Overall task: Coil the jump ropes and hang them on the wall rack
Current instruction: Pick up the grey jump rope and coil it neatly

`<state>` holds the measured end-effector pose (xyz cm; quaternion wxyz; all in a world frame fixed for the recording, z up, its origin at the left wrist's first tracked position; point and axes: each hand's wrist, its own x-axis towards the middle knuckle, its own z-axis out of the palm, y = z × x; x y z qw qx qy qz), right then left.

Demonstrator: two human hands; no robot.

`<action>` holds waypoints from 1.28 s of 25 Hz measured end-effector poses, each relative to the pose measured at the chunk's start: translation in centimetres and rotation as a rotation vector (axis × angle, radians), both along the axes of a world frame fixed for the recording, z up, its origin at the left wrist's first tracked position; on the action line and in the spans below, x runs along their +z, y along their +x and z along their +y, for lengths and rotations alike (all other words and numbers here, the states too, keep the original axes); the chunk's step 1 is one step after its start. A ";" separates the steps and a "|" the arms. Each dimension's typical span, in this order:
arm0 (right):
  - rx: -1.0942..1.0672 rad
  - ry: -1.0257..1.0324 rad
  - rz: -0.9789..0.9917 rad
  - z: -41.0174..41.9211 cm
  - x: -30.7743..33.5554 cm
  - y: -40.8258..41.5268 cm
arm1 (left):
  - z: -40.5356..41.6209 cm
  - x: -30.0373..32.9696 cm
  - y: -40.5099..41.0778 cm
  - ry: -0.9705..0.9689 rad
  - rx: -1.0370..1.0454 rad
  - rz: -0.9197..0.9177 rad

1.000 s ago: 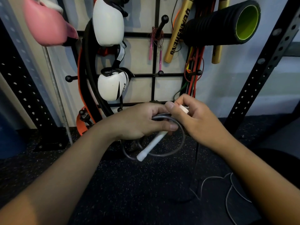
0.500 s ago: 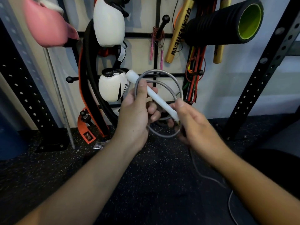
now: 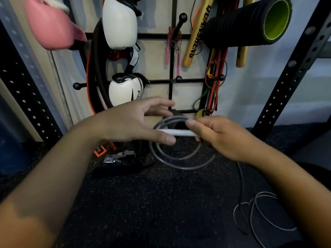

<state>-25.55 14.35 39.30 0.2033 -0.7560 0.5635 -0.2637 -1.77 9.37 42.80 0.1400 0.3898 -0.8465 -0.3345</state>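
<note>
Lowest in the frame, the floor (image 3: 161, 203) is dark rubber matting flecked with pale specks; at lower right, loose lengths of thin grey cord (image 3: 258, 212) lie on it in slack loops. At centre, the jump rope (image 3: 180, 158) forms round, smooth grey coils of glossy plastic cord, held above the floor between both hands. The right hand (image 3: 223, 138) has its grip closed on the rope's slim white cylindrical handle (image 3: 177, 132), which lies level across the coils. The left hand (image 3: 132, 120) has its grip open, fingers spread, thumb tip touching the handle's left end. Behind, at centre top, the wall rack (image 3: 172, 56) is a black metal grid with ball-tipped pegs. It carries glossy white boxing gloves (image 3: 120, 24), a pink glove (image 3: 52, 27) at upper left, a ridged black foam roller (image 3: 247, 24) with a green core at upper right, and a pink-handled rope (image 3: 167, 51).
</note>
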 end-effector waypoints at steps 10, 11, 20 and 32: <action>0.037 -0.054 -0.067 -0.6 -0.2 0.4 | -0.5 -1.6 -2.4 0.185 -0.008 0.136; 0.035 -0.068 -0.018 -0.5 -0.3 0.6 | -0.3 -1.7 -2.5 0.198 -0.009 0.130; 0.002 -0.104 -0.163 -0.6 -0.5 0.6 | -0.3 -2.2 -2.7 0.219 -0.073 0.205; -0.024 0.110 -0.631 -1.3 -1.6 -1.2 | -0.9 -2.9 -4.0 0.519 0.226 1.395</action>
